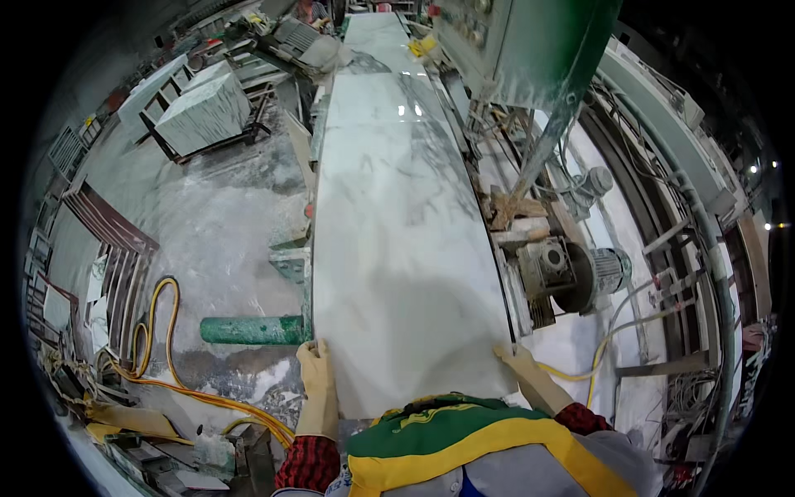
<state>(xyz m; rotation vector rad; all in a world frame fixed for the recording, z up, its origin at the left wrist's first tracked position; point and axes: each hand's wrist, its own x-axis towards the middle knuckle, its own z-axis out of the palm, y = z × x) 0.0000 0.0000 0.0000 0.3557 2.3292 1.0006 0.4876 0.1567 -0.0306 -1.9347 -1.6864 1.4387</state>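
The grey, stained workshop floor [224,207] spreads widely at the left side, and a long glossy white stone slab [397,240] with grey veins lies flat in the middle, directly before the person. Its far end meets at a thin seam another veined slab [373,95], which continues the same line. At the upper right stands a tall green cabinet [551,50], close beside this line. On the floor at the upper left, a block of pale veined slabs [204,108] rests in a dark metal frame [157,137]. At the lower edge one sees the person's green garment [431,431] with a broad yellow band, near the close end of the nearer slab. A brown slatted rack [112,215] stands farther left, and a green cylinder [252,330] points sideways from the left side of the line. On the right side, an electric motor [611,269] is mounted near the slab, while a yellow-orange hose [172,311] makes loops on the floor at the left. The left hand [316,369], in a pale glove, is at the near left edge of the slab, its fingers curled around this edge. The right hand [527,374], gloved likewise, grasps the opposite edge with bent fingers [503,354]; how firmly both press, I cannot tell.
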